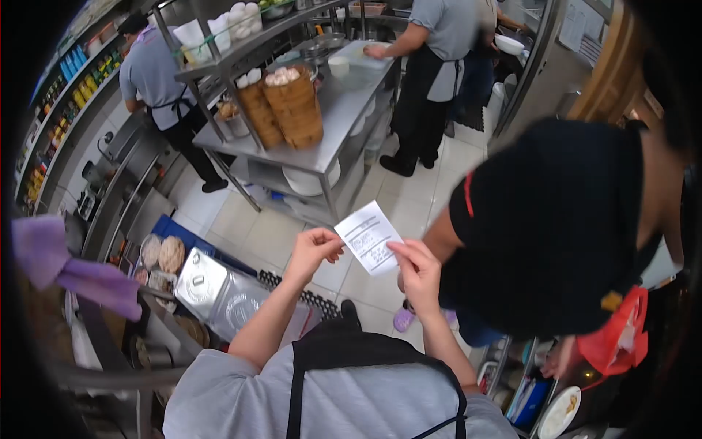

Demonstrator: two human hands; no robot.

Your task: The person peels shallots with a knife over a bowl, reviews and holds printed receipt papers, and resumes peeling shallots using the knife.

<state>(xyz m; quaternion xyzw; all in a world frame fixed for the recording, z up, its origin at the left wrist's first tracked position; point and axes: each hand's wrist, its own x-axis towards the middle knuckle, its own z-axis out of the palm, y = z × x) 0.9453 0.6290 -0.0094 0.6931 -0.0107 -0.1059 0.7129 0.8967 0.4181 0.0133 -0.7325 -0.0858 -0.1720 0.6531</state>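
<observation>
PRINTED SLIP point(368, 235) FOUND IN HAND ABOVE TILED FLOOR point(431, 183)

The slip was observed in front of the wearer's grey shirt point(395, 399), tilted, with its printed side facing up toward the camera. The right hand point(419, 274) was nearly closed, gripping the slip's right edge between thumb and fingers. The left hand point(314, 252) was partly curled, thumb and fingertips drawn together at the slip's left edge (whether they pressed on the paper could not be told). The printed lines were too small to read.

Beyond the slip stood a steel counter point(347, 110). Two bamboo steamer stacks point(294, 110) stood side by side near its near edge, with pale items showing at their tops. A pale cup point(338, 66) stood farther back, toward the far end. At the counter's right edge, a co-worker in a dark apron point(420, 91) had one hand on the top. A second co-worker point(157, 80) stood beyond the left edge, back turned.

Close on the wearer's right was a person in a black top point(541, 234), with a red bag point(618, 336) low at that person's side. On the wearer's left, a shiny metal lid point(201, 279) lay beside food containers point(172, 254), and a purple cloth point(44, 249) hung nearby.
</observation>
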